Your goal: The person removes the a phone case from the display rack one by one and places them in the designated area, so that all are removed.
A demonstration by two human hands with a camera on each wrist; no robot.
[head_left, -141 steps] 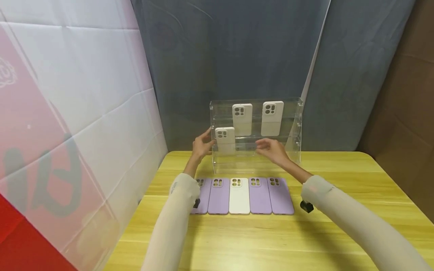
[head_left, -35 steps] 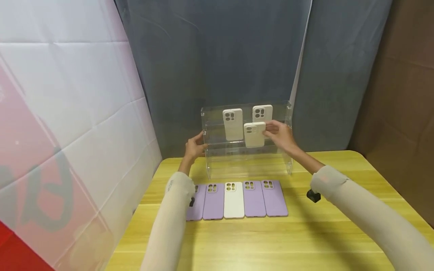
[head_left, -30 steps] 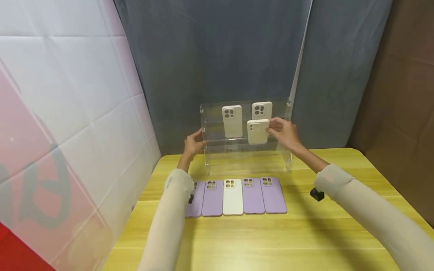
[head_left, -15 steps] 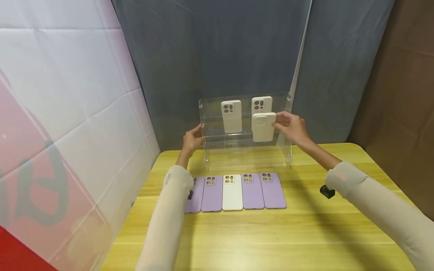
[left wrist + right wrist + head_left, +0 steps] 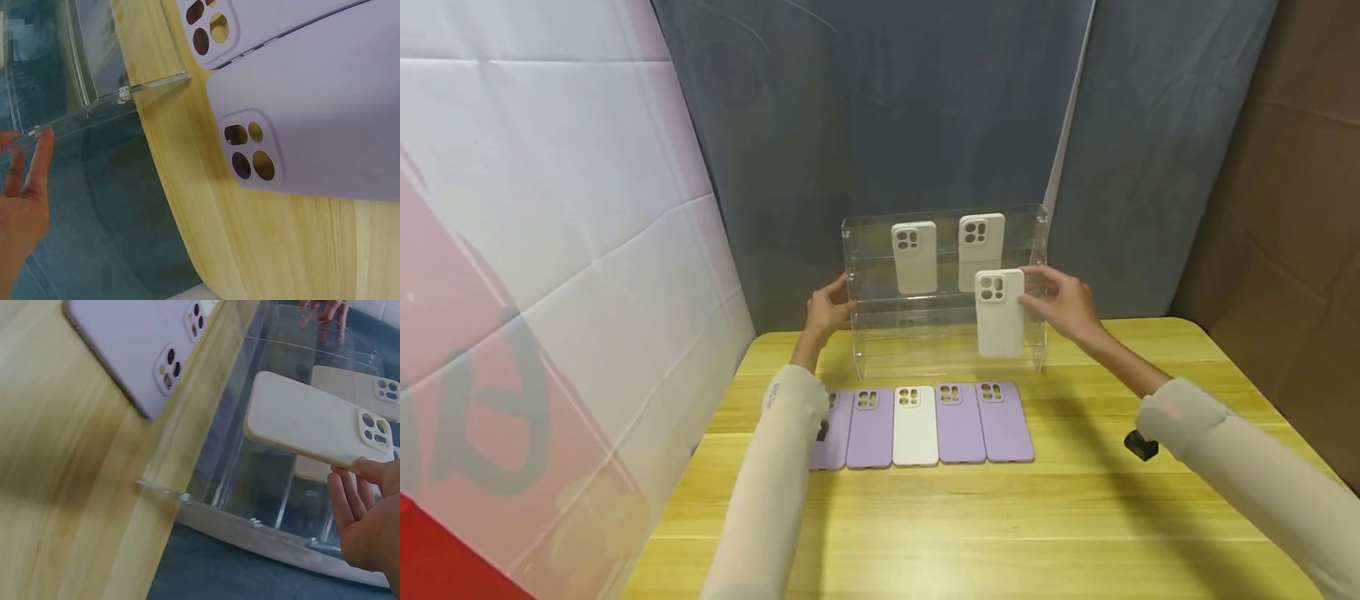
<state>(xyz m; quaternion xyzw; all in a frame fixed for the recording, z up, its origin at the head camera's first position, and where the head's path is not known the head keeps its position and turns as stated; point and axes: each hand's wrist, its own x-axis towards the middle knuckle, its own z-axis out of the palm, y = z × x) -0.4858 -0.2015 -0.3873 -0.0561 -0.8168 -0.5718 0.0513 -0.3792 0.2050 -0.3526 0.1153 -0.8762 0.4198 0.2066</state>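
Note:
My right hand (image 5: 1063,307) pinches a white phone case (image 5: 1000,321) by its right edge, thumb in front. The case is upright before the right part of a clear acrylic display stand (image 5: 925,362); in the right wrist view, the held phone case (image 5: 306,415) appears over the stand's tiers, apart from them. My left hand (image 5: 827,312) holds the stand's left side panel; in the left wrist view, that hand's fingertips (image 5: 45,132) touch the panel edge. Two white phone cases stand on the upper tier, a left one (image 5: 915,258) and a right one (image 5: 981,250).
Before the stand, a row of cases lies flat on the wooden table (image 5: 970,533): a white case (image 5: 915,429) in the middle with purple cases (image 5: 1006,425) on both sides. My left sleeve partly covers the leftmost. A dark curtain (image 5: 880,108) hangs behind.
The white phone case from the stand's left middle spot is gone from there. My right hand, first empty, carries a white case that has moved right and then down. My left hand stays at the stand.

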